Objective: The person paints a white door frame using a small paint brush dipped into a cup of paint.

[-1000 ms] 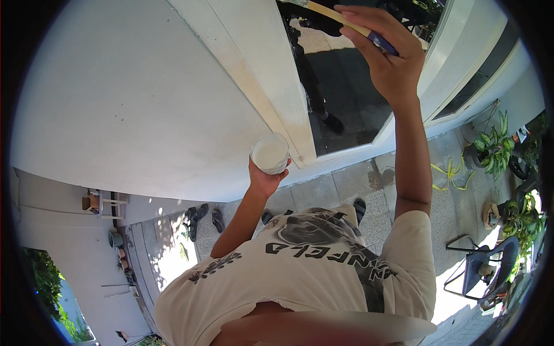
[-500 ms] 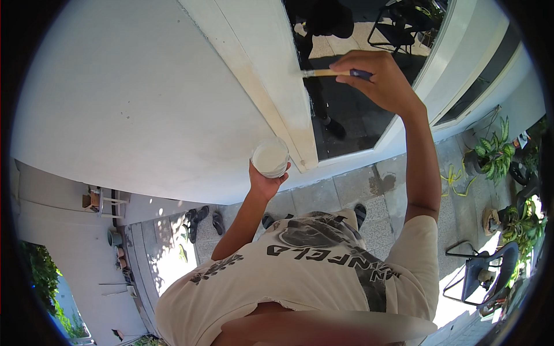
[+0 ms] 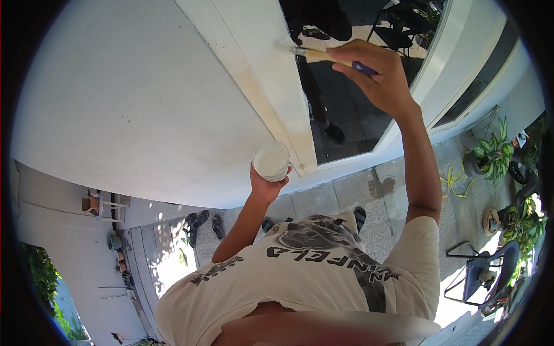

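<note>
A paintbrush (image 3: 323,56) with a pale handle and dark blue end is gripped in my right hand (image 3: 378,72), pinched between thumb and fingers. Its bristles meet the inner edge of the white frame (image 3: 271,49) beside the dark glass pane (image 3: 358,121). Lower down, my left hand (image 3: 268,187) holds a clear cup (image 3: 271,161) of white paint from below, its fingers wrapped round the side. Along the frame's left part runs a beige strip (image 3: 245,75), less covered in white than the rest.
A white wall (image 3: 115,104) fills the left. Grey paving (image 3: 317,197) lies below, with dark sandals (image 3: 199,222) near the wall. To the right are a potted plant (image 3: 493,147), a yellow cord (image 3: 456,181) and a black chair (image 3: 482,274).
My right hand has carried the brush upward along the frame's edge, and the brush now tilts more. The left hand with the cup is almost where it was.
</note>
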`<state>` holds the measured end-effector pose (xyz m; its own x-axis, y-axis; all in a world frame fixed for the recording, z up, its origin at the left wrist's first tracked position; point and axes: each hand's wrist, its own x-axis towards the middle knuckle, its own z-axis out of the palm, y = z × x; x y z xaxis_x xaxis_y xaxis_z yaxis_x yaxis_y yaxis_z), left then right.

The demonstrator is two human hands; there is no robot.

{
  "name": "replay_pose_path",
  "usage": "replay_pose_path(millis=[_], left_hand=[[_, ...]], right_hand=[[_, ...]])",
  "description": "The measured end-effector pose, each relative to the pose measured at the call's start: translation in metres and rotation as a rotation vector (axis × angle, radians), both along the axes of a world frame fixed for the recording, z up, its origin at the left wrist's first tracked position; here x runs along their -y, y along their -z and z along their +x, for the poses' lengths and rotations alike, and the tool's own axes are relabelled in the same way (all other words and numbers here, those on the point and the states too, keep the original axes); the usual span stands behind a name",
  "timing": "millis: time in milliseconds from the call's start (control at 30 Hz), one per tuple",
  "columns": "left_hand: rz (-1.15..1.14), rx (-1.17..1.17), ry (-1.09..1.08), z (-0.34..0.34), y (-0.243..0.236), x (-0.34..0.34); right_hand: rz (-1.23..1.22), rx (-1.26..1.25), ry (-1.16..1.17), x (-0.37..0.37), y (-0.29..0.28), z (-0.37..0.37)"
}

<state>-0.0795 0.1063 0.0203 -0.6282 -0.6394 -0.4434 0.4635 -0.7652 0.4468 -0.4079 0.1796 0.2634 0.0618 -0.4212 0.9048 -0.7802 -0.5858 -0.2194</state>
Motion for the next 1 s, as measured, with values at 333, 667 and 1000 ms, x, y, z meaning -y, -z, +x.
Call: replay_pose_path(millis=[333,667,1000], left_hand=[[0.006,0.02,0.024,-0.002,0.003,0.004],[0.007,0.043,0.045,0.002,0.014,0.007],[0.01,0.009,0.013,-0.002,0.001,-0.003]], right_hand=[[0.069,-0.111,-0.002,0.01,-0.05,0.002],[-0.285,-0.396,0.22,-0.004,-0.044,0.049],[0.178,-0.369,0.085,-0.015,0.012,0.064]])
